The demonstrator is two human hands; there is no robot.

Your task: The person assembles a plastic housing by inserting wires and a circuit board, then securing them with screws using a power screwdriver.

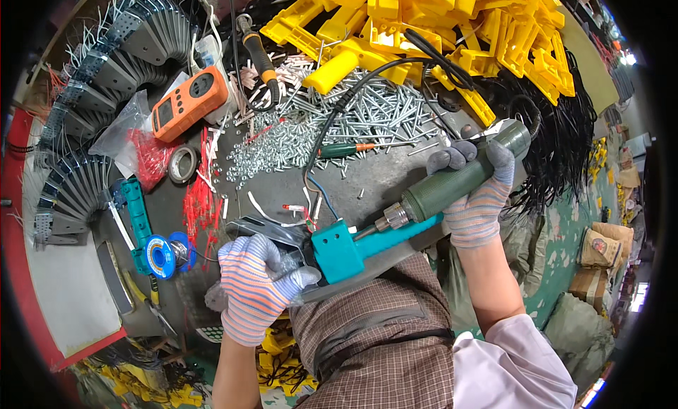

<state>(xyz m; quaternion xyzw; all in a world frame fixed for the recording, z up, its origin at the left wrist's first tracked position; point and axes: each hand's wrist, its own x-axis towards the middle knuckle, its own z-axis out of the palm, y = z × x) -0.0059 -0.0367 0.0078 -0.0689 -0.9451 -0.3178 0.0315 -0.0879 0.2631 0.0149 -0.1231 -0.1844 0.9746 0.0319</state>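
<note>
My right hand (480,190), in a striped grey-tipped glove, is wrapped round a green electric screwdriver (448,186). Its bit points down-left and meets or nearly meets the upper side of a teal plastic housing (340,252) with a long handle. In the matching glove, my left hand (258,282) grips the dark metal plate (279,234) at the housing's left end, partly hidden by the fingers. A black cable with a blue wire (323,193) runs to the housing. Beside it is a small red-capped piece (294,208).
Loose screws (367,112) and a green-handled screwdriver (339,150) lie beyond the housing. Yellow plastic parts (395,27) are heaped at the back. Leftward are an orange meter (189,102), a tape roll (183,164), a solder spool (161,257) and stacked metal plates (78,190). Black cables (565,140) hang right.
</note>
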